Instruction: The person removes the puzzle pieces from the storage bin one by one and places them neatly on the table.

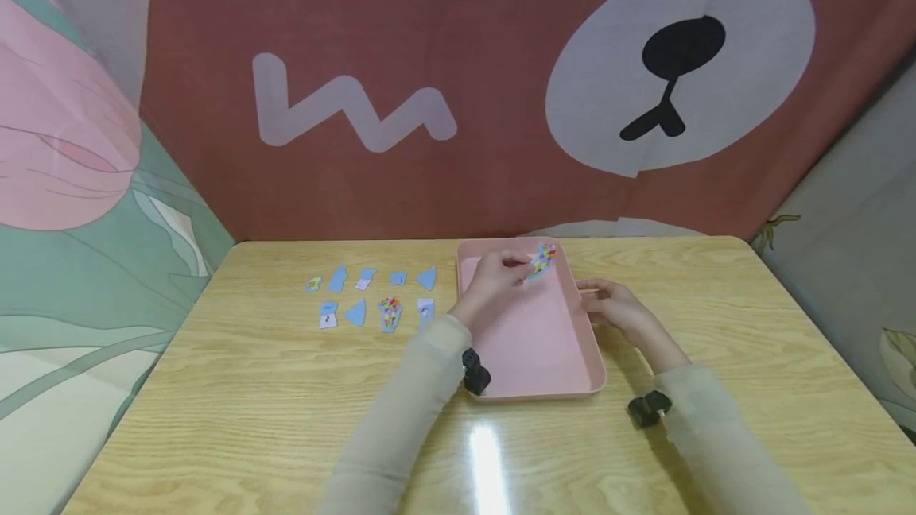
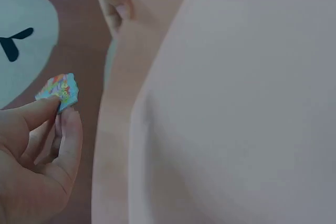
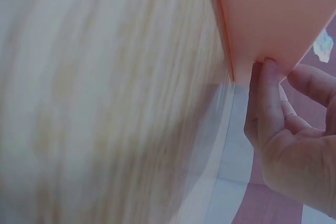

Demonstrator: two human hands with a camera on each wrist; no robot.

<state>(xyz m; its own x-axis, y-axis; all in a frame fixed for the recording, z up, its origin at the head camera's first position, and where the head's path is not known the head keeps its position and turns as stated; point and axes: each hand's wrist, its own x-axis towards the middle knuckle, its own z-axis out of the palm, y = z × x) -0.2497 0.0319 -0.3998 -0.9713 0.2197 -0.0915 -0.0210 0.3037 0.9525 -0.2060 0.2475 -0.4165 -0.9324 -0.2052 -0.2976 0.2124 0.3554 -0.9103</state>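
Note:
My left hand (image 1: 494, 280) pinches a small multicoloured, blue-edged cutout piece (image 1: 542, 260) between thumb and fingers, above the far end of a pink tray (image 1: 529, 397). The left wrist view shows the same piece (image 2: 62, 90) at the fingertips of the left hand (image 2: 39, 166), its patterned face visible. My right hand (image 1: 619, 308) holds the tray's right side near the far corner. In the right wrist view, a fingertip of the right hand (image 3: 299, 145) presses the outer wall of the tray (image 3: 278, 19), with the thumb at its edge.
Left of the tray, several flat cutouts lie in two rows on the wooden table (image 1: 250, 404), among them a plain blue triangle (image 1: 355, 313) and a multicoloured piece (image 1: 390, 314). A red-brown printed cloth (image 1: 501, 181) hangs behind the table's far edge.

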